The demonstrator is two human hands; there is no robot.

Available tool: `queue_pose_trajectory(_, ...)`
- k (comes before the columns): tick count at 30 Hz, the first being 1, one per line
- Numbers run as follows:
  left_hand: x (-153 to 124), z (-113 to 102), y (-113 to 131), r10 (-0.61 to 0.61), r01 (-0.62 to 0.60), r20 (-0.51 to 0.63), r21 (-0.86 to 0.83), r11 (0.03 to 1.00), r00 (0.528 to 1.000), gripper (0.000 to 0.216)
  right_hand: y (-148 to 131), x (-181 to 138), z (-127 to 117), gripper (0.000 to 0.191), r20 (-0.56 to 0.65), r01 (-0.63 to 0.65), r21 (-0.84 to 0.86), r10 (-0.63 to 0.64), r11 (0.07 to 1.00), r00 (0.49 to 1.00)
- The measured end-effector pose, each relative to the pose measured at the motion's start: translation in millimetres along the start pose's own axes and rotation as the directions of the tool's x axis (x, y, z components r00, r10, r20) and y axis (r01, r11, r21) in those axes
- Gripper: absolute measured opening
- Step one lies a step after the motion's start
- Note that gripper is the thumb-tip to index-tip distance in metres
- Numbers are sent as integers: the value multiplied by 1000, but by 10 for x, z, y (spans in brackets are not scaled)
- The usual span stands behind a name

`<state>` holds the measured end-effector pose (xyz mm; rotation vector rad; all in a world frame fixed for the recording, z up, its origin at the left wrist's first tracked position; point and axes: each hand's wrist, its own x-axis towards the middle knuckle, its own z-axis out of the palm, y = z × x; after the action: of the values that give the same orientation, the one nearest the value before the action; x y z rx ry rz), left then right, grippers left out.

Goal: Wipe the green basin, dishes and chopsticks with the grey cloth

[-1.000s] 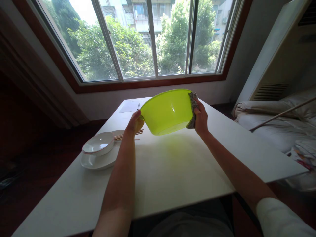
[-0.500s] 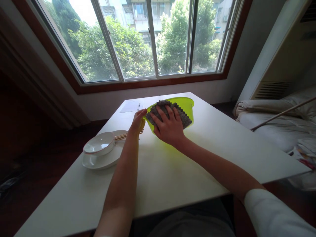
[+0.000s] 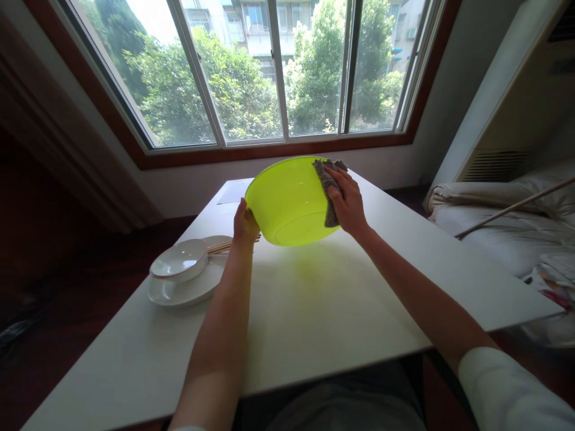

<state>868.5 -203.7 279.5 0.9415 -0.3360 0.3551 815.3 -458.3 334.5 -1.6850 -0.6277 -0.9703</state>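
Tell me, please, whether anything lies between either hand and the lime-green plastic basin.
Yes: a gray cloth lies between the right hand and the right side of the lime-green plastic basin. Nothing visible separates the left hand from its left edge.

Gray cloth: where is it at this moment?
In the head view, the gray cloth is just right of centre, between the right hand and the right side of the green basin.
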Motion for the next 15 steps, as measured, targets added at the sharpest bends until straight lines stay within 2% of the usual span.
queue_pose_trajectory(4, -20, 81, 35, -11, 11, 50, -9, 1000, 999, 47, 356, -122, 67, 42, -79, -139, 298, 169, 944, 982)
queue_pose_trajectory(7, 0, 193, 75, 28, -24, 83, -55, 998, 996, 48, 452, -311, 198, 45, -153, -159, 487, 264, 859, 952)
queue_pose_trajectory(10, 22, 326, 113, 57, -51, 82, -78, 996, 995, 45, 429, -416, 283, 46, -234, -103, 516, 256, 850, 938)
queue_pose_trajectory(15, -14, 462, 78, -32, 40, 89, -90, 995, 996, 48, 404, -405, 277, 50, -258, -106, 438, 238, 892, 936)
